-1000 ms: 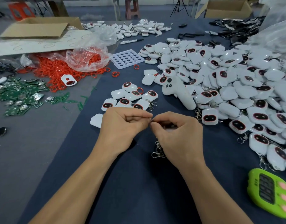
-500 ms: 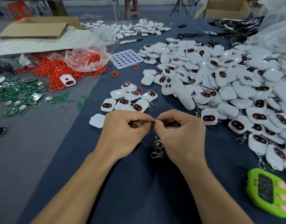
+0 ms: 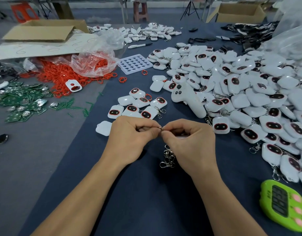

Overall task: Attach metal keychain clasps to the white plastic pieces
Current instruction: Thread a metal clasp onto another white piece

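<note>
My left hand (image 3: 131,138) and my right hand (image 3: 189,143) meet fingertip to fingertip above the dark blue cloth (image 3: 146,201). Between them a small metal ring of a keychain clasp (image 3: 159,128) is pinched by both. A white plastic piece (image 3: 181,137) peeks out under my right hand's curled fingers, mostly hidden. A small heap of loose metal clasps (image 3: 168,157) lies on the cloth just below my hands. A small group of white pieces (image 3: 138,106) sits just beyond my hands, and a large pile of white pieces (image 3: 240,86) fills the right side.
A white controller-shaped object (image 3: 189,99) lies beside the pile. Red rubber rings (image 3: 61,74) spill from a plastic bag at the left, near green circuit boards (image 3: 20,103). A white perforated tray (image 3: 135,63) sits behind. A green timer (image 3: 283,205) lies at the lower right.
Both hands have stayed together at the same spot, shifting only slightly. The ring between the fingertips shows a bit more clearly now.
</note>
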The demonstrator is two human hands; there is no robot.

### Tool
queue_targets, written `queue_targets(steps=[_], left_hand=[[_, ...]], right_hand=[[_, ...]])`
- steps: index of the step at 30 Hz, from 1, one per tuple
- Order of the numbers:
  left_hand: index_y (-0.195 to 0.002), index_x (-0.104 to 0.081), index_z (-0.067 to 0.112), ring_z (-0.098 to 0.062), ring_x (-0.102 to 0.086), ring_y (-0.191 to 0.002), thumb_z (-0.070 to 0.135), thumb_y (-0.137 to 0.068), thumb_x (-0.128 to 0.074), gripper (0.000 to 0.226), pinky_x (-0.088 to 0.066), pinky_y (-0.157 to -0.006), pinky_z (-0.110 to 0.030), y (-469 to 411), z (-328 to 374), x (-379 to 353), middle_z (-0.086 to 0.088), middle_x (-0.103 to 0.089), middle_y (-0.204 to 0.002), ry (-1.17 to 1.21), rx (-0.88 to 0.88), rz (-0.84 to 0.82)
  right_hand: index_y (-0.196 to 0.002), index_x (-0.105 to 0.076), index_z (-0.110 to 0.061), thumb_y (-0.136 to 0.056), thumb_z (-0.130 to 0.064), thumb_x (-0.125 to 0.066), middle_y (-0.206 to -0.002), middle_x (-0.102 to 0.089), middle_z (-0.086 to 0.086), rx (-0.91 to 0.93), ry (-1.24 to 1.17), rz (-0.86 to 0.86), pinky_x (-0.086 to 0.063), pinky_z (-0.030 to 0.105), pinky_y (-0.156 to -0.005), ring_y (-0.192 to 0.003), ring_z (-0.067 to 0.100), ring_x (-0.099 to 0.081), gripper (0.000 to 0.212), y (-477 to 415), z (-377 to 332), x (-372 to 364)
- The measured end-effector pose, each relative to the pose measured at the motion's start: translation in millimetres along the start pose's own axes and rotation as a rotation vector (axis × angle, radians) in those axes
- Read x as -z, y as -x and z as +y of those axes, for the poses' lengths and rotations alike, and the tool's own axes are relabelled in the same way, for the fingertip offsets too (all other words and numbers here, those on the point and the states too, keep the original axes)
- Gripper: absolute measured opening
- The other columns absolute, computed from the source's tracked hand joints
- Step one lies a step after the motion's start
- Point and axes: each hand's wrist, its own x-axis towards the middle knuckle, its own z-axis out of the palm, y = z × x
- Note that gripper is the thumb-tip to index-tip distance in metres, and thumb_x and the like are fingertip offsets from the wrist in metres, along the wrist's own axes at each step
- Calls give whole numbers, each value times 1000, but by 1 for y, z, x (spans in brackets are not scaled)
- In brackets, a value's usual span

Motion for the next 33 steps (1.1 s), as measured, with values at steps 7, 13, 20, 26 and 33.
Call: queue_targets(steps=[7,13,20,26,33], left_hand=[[-78,-80,38,-8,-68,-65,24,-72,-78,15,-55,-65,-21,-1,-1,1,8,-76,-72,40,5,-71],[-76,-79,35,-5,-55,-59,27,-69,-74,11,-47,-60,-21,-1,-2,0,12,-68,-62,23,14,-145],[-75,-79,33,-9,-51,-58,29,-63,-71,15,-44,-59,-22,0,-1,1,6,-64,-59,25,37,-171],[-68,-78,29,-8,-46,-51,18,-63,-70,14,-38,-49,-17,2,3,3,-6,-64,-58,-41,98,-184],[-67,-77,18,-18,-34,-52,16,-61,-69,10,-26,-50,-23,3,3,3,1,-55,-50,57,203,-214]], right_hand=[[-68,-76,-27,-79,-4,-78,-64,-72,-16,6,30,25,-47,8,-58,-59,1,-68,26,-2,1,2],[-68,-75,-27,-78,-5,-76,-64,-72,-14,36,26,-14,-48,11,-59,-59,3,-67,24,-4,4,5],[-72,-75,-30,-73,-14,-70,-65,-72,-13,64,22,-66,-48,14,-59,-59,5,-66,17,-5,4,6],[-70,-75,-29,-76,-9,-72,-66,-71,-9,87,52,-147,-49,17,-57,-58,10,-65,21,-4,6,8],[-74,-75,-30,-74,-11,-74,-72,-73,-11,176,96,-151,-53,30,-68,-74,17,-68,19,-3,4,10]])
